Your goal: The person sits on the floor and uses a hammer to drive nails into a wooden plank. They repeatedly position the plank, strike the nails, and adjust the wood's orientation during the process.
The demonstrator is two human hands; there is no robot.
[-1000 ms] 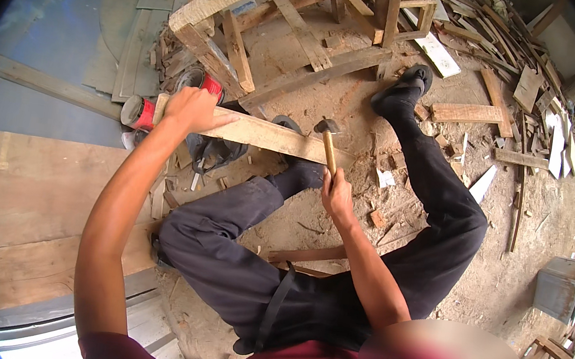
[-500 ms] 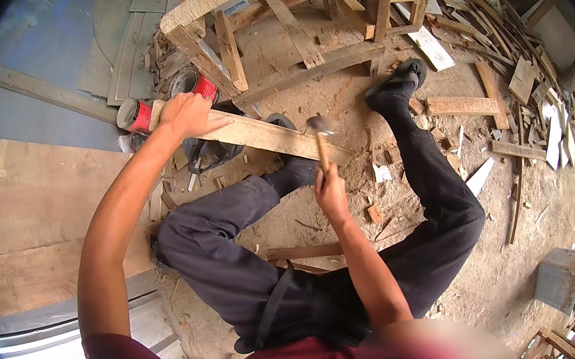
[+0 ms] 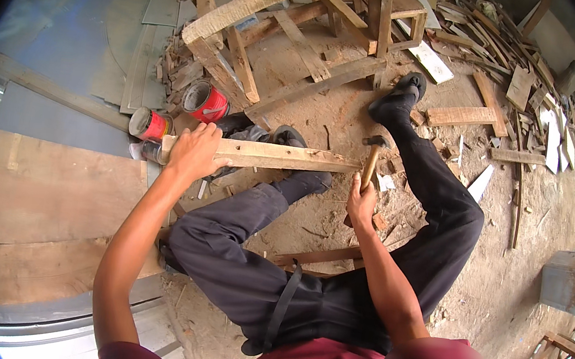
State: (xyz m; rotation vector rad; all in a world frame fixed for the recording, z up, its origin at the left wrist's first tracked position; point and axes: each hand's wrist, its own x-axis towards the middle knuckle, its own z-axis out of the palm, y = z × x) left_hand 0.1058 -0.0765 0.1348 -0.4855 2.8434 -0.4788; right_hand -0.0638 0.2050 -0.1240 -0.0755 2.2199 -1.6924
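A long, pale piece of wood (image 3: 283, 155) lies crosswise in front of me, above my lower leg, with small dark holes in the face that shows. My left hand (image 3: 194, 150) is wrapped over it near its left end, thumb along the near side. My right hand (image 3: 362, 200) is closed round the wooden handle of a hammer (image 3: 371, 162). The dark hammer head is up, just beyond the wood's right end. Whether the hammer touches the wood I cannot tell.
Two red cans (image 3: 205, 101) stand beyond the wood's left end. A wooden frame (image 3: 280, 6) with a curved rail stands ahead. Scrap wood (image 3: 462, 116) and chips litter the dusty floor, with a heap at far right. Plywood sheets (image 3: 49, 193) lie left; a grey metal box (image 3: 566, 280) sits right.
My right hand and the hammer have moved right, from over the wood to its right end. The wood has shifted right and turned, now showing a narrower face with holes.
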